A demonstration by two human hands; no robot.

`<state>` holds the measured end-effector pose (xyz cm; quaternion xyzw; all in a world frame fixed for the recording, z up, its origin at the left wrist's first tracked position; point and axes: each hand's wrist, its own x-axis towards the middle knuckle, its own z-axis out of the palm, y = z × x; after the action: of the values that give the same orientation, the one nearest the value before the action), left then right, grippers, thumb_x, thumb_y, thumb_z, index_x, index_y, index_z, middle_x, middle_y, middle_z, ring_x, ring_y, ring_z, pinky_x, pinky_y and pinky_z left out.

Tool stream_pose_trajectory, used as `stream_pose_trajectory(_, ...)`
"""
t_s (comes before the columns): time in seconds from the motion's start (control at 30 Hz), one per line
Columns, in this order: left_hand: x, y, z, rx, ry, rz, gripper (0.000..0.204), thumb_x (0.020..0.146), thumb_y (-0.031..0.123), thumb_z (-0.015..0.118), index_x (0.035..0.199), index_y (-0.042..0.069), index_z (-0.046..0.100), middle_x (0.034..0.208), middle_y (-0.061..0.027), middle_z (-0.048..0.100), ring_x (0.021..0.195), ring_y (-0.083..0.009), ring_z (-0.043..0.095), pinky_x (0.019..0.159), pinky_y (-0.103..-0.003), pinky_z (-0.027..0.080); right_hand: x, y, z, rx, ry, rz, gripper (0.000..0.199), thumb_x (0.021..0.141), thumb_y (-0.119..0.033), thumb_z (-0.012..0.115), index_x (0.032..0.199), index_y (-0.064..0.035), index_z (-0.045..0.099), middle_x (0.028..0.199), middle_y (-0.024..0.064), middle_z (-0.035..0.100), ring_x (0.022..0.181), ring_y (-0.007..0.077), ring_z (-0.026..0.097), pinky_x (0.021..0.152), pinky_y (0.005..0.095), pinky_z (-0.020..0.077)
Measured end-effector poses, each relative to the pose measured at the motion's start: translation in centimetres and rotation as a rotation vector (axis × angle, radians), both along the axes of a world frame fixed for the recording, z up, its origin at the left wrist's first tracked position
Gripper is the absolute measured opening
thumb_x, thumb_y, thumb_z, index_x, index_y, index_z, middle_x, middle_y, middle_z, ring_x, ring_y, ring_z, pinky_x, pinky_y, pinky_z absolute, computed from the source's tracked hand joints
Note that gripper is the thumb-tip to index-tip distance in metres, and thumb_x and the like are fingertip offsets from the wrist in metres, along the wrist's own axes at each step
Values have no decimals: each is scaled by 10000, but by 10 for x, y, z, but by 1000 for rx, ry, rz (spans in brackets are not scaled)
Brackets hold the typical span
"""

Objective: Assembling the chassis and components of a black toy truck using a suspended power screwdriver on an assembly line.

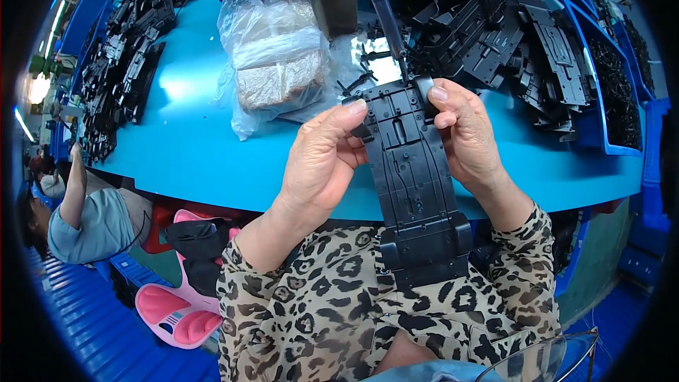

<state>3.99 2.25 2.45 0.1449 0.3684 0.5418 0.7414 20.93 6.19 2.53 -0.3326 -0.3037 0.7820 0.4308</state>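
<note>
My left hand [327,145] and right hand [468,131] reach forward, thumb-side up, pinching the far corners of a black plastic part [417,187], long, ridged and slotted, over the near edge of the counter [187,152]

- Tbl [187,163]: blue, shiny top
- L side: long heap of blk plastic parts [131,64]
- Mid: clear plastic bag [276,56] w/ block inside
- Just R of bag: few sm. blk pcs [366,73]
- R side: pile of blk plates [488,39]
</note>
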Motion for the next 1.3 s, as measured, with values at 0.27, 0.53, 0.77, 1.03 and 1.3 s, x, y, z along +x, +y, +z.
stream_pose_trajectory(0.27,0,0,-3,-4,-6,5,188,798,190,535,842,8,551,788,-66,581,671,-124,556,621,-272,475,1,0,0,22,11,16,138,782,-187,555,782,-49,547,632,-70,455,544,-18,435,501,108,334)
stream_pose_trajectory(0.53,-1,-1,-4,-4,-13,-1,189,793,187,541,841,5,552,783,-70,582,671,-130,559,622,-275,477,-1,0,-1,11,16,4,142,786,-186,548,791,-44,544,633,-63,462,545,-9,438,510,116,353)
stream_pose_trajectory(0.77,0,-1,-2,2,-15,-3,188,796,187,536,843,6,552,787,-66,580,678,-126,559,625,-275,477,-1,-1,0,0,16,2,149,785,-188,546,799,-39,543,629,-60,465,540,-9,439,508,120,356)
stream_pose_trajectory(1.03,-1,-2,0,28,4,-19,223,804,201,526,884,-5,553,816,-74,586,699,-128,566,649,-276,473,-1,-1,-1,20,31,15,161,786,-194,548,808,-35,538,636,-60,463,545,-7,442,524,124,374)
stream_pose_trajectory(1.3,-1,-2,1,32,4,-21,236,804,205,527,900,-9,552,829,-77,586,709,-133,569,645,-275,476,-1,-1,-1,3,34,8,172,783,-201,553,817,-33,537,634,-62,459,555,-7,445,536,124,378)
